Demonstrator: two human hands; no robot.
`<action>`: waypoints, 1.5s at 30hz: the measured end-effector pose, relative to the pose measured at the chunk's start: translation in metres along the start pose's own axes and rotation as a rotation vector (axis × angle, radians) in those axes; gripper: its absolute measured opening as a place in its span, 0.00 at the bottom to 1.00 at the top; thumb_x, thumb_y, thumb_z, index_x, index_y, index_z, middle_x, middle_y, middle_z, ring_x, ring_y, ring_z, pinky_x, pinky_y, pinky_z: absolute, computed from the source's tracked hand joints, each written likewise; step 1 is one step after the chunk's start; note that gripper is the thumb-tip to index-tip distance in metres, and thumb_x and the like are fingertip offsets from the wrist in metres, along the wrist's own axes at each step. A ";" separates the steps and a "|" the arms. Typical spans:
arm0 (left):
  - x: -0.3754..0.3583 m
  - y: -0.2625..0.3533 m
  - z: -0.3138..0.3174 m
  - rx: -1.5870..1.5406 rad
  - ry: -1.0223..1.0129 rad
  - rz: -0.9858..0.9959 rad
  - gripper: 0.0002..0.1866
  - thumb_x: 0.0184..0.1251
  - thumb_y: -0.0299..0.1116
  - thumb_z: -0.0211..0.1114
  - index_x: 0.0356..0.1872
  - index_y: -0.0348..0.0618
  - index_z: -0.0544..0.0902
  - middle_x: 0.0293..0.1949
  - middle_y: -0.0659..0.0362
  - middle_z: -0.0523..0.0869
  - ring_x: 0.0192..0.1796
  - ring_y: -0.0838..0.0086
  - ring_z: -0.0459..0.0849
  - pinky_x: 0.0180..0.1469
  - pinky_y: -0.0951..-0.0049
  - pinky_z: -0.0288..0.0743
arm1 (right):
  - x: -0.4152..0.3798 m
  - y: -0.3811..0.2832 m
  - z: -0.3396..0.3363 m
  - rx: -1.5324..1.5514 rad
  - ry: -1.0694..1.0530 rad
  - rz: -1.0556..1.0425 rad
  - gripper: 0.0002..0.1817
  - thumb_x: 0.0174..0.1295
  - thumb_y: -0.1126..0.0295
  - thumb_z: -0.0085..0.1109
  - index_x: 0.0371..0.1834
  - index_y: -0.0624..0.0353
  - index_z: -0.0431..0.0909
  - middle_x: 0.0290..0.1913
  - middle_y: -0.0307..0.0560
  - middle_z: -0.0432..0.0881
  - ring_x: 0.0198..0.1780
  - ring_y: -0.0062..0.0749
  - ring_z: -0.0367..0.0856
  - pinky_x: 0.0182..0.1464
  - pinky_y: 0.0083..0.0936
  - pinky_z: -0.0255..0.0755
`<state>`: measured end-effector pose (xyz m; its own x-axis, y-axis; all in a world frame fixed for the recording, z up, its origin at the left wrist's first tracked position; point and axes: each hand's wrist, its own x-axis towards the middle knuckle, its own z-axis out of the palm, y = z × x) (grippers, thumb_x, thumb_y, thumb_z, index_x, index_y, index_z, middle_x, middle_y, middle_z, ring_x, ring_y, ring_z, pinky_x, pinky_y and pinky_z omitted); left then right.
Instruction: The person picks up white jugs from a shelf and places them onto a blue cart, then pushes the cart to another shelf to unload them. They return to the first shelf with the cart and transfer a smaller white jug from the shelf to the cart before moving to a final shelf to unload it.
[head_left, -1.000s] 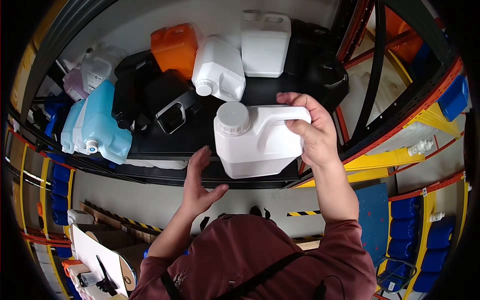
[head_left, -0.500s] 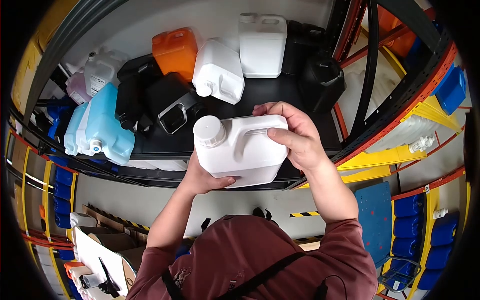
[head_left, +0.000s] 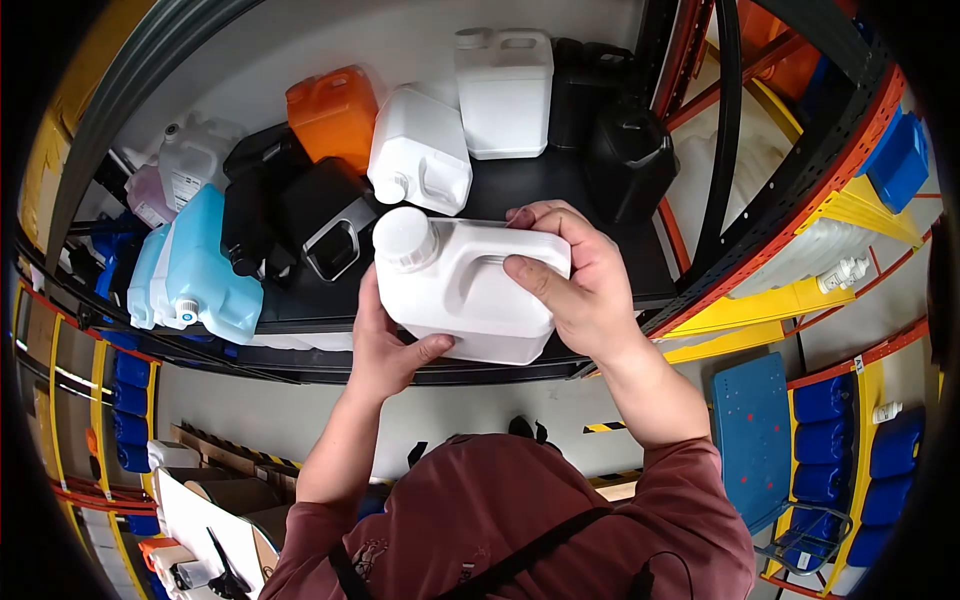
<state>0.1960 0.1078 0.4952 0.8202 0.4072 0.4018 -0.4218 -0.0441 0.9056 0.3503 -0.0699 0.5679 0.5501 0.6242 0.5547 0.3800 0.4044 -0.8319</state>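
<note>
**Head view: white jug held in both hands at the shelf edge**

So the white jug point(head_left: 465, 290) is up in the air right at the front edge of the black shelf point(head_left: 520, 185), tipped over on its side with the screw cap point(head_left: 403, 238) pointing left. The right hand point(head_left: 575, 285) has its fingers point(head_left: 530, 278) wrapped through the handle and closed tight on it, thumb over the top. The left hand point(head_left: 385, 345) is cupped under the jug's bottom left corner, fingers curled shut against it with the thumb pressing along the lower edge. Jug isn't touching the shelf as far as I can tell, it's just carried by the two hands.

Behind it on the shelf there's a whole pile of containers: an orange canister point(head_left: 333, 115), a white canister point(head_left: 420, 150) lying tilted just behind the held jug, an upright white canister point(head_left: 505, 92) at the back, a black canister point(head_left: 628, 160) off to the right, more black ones point(head_left: 300, 205) in the middle, and a light blue canister point(head_left: 200, 260) on its side at the left, near the shelf edge. The rack's orange beam point(head_left: 790, 215) runs diagonally down the right side.
</note>
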 end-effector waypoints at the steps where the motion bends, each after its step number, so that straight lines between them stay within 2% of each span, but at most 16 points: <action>1: -0.002 -0.002 0.002 0.128 0.069 0.078 0.47 0.59 0.22 0.77 0.76 0.36 0.58 0.70 0.51 0.73 0.72 0.65 0.73 0.74 0.62 0.66 | 0.003 0.003 0.001 0.002 0.000 -0.001 0.08 0.65 0.78 0.70 0.42 0.63 0.80 0.53 0.46 0.79 0.61 0.33 0.78 0.65 0.30 0.70; 3: -0.001 -0.003 0.008 0.282 0.121 0.223 0.43 0.65 0.17 0.69 0.78 0.35 0.56 0.72 0.49 0.71 0.75 0.63 0.70 0.79 0.62 0.59 | 0.009 0.009 0.001 -0.169 0.110 -0.139 0.11 0.64 0.74 0.73 0.43 0.66 0.81 0.51 0.50 0.83 0.51 0.33 0.83 0.56 0.27 0.75; 4: -0.002 -0.006 0.011 0.284 0.121 0.223 0.43 0.65 0.17 0.69 0.78 0.35 0.56 0.72 0.49 0.71 0.75 0.63 0.70 0.79 0.62 0.59 | 0.009 0.007 0.002 -0.119 0.104 -0.056 0.07 0.65 0.77 0.70 0.42 0.64 0.80 0.54 0.47 0.79 0.59 0.32 0.78 0.63 0.28 0.70; 9: -0.007 -0.009 0.024 0.399 0.028 0.125 0.46 0.66 0.15 0.63 0.83 0.37 0.48 0.82 0.48 0.57 0.82 0.59 0.60 0.81 0.58 0.54 | 0.011 0.024 -0.004 -0.154 0.186 -0.049 0.09 0.66 0.74 0.70 0.44 0.66 0.81 0.53 0.48 0.81 0.55 0.31 0.81 0.59 0.27 0.73; 14: 0.007 -0.014 0.033 0.318 0.051 0.140 0.50 0.67 0.22 0.70 0.83 0.38 0.47 0.80 0.46 0.60 0.82 0.58 0.61 0.81 0.56 0.54 | 0.009 0.012 -0.017 -0.096 0.097 0.048 0.13 0.70 0.69 0.68 0.48 0.68 0.81 0.55 0.51 0.81 0.53 0.31 0.82 0.57 0.27 0.75; 19: 0.024 -0.041 0.018 0.139 -0.027 -0.182 0.53 0.60 0.37 0.83 0.79 0.38 0.55 0.71 0.51 0.72 0.75 0.64 0.70 0.78 0.59 0.61 | 0.001 -0.006 -0.034 -0.155 -0.124 0.116 0.14 0.72 0.66 0.66 0.50 0.67 0.79 0.66 0.57 0.75 0.67 0.37 0.75 0.65 0.32 0.71; 21: 0.026 -0.049 0.021 0.112 -0.030 -0.140 0.54 0.57 0.41 0.84 0.78 0.38 0.57 0.71 0.52 0.72 0.73 0.65 0.71 0.76 0.60 0.63 | -0.004 -0.009 -0.038 -0.150 -0.138 0.141 0.13 0.72 0.67 0.66 0.49 0.67 0.79 0.67 0.58 0.74 0.71 0.38 0.73 0.67 0.33 0.69; 23: 0.029 -0.054 0.025 0.074 -0.045 -0.105 0.55 0.55 0.44 0.86 0.77 0.38 0.58 0.70 0.53 0.73 0.72 0.66 0.73 0.75 0.61 0.65 | -0.009 -0.014 -0.039 -0.053 -0.169 0.187 0.09 0.74 0.72 0.62 0.50 0.66 0.79 0.73 0.55 0.70 0.68 0.30 0.73 0.68 0.28 0.67; 25: 0.030 -0.053 0.026 0.104 -0.100 -0.010 0.53 0.58 0.43 0.84 0.78 0.38 0.58 0.69 0.54 0.73 0.71 0.67 0.73 0.73 0.63 0.67 | -0.018 -0.016 -0.036 0.030 -0.060 0.191 0.06 0.73 0.72 0.63 0.45 0.64 0.79 0.72 0.56 0.71 0.70 0.32 0.71 0.69 0.30 0.65; 29: 0.023 -0.061 0.024 -0.116 -0.262 -0.198 0.43 0.67 0.34 0.74 0.77 0.36 0.59 0.68 0.56 0.73 0.70 0.69 0.72 0.73 0.64 0.64 | -0.057 -0.032 -0.043 0.228 0.217 0.255 0.06 0.72 0.72 0.64 0.40 0.62 0.78 0.72 0.55 0.71 0.67 0.29 0.71 0.66 0.29 0.65; 33: 0.018 -0.069 0.041 -0.312 -0.570 -0.270 0.41 0.74 0.39 0.68 0.79 0.35 0.56 0.73 0.51 0.70 0.75 0.66 0.70 0.75 0.62 0.63 | -0.106 -0.054 -0.056 0.161 0.407 0.228 0.04 0.71 0.73 0.64 0.42 0.61 0.79 0.71 0.52 0.72 0.67 0.27 0.71 0.65 0.28 0.66; 35: 0.016 -0.077 0.062 -0.328 -0.636 -0.488 0.46 0.74 0.44 0.69 0.81 0.36 0.53 0.77 0.50 0.66 0.77 0.63 0.68 0.76 0.60 0.63 | -0.132 -0.056 -0.065 0.160 0.490 0.229 0.05 0.71 0.73 0.64 0.44 0.60 0.79 0.70 0.52 0.73 0.67 0.27 0.71 0.65 0.28 0.67; 36: 0.012 -0.096 0.074 -0.433 -0.719 -0.564 0.53 0.70 0.54 0.72 0.83 0.41 0.49 0.81 0.52 0.61 0.80 0.59 0.64 0.78 0.52 0.61 | -0.148 -0.059 -0.071 0.107 0.533 0.234 0.05 0.70 0.73 0.65 0.44 0.60 0.79 0.70 0.51 0.73 0.67 0.30 0.72 0.66 0.29 0.67; 37: 0.006 -0.105 0.096 -0.447 -0.783 -0.597 0.53 0.70 0.54 0.72 0.83 0.41 0.49 0.81 0.52 0.61 0.80 0.59 0.64 0.78 0.52 0.61 | -0.169 -0.064 -0.077 0.082 0.601 0.237 0.05 0.70 0.73 0.65 0.44 0.60 0.79 0.70 0.51 0.73 0.67 0.30 0.72 0.66 0.29 0.67; 40: -0.002 -0.120 0.160 -0.591 -0.956 -0.868 0.62 0.59 0.65 0.75 0.85 0.52 0.47 0.83 0.57 0.56 0.83 0.55 0.57 0.79 0.36 0.57 | -0.218 -0.077 -0.099 -0.032 0.701 0.232 0.06 0.70 0.72 0.66 0.44 0.59 0.79 0.69 0.52 0.74 0.69 0.33 0.71 0.69 0.30 0.64; 45: -0.017 -0.165 0.284 -0.528 -1.094 -0.966 0.64 0.56 0.68 0.75 0.84 0.51 0.47 0.82 0.55 0.58 0.83 0.54 0.57 0.79 0.36 0.57 | -0.314 -0.089 -0.167 -0.173 0.813 0.221 0.06 0.70 0.72 0.65 0.45 0.60 0.80 0.72 0.55 0.71 0.77 0.41 0.63 0.72 0.37 0.61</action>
<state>0.3614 -0.1514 0.3775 0.6245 -0.7614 -0.1739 0.5247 0.2441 0.8155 0.2673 -0.4135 0.4703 0.9616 -0.0234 0.2736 0.2732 0.1811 -0.9448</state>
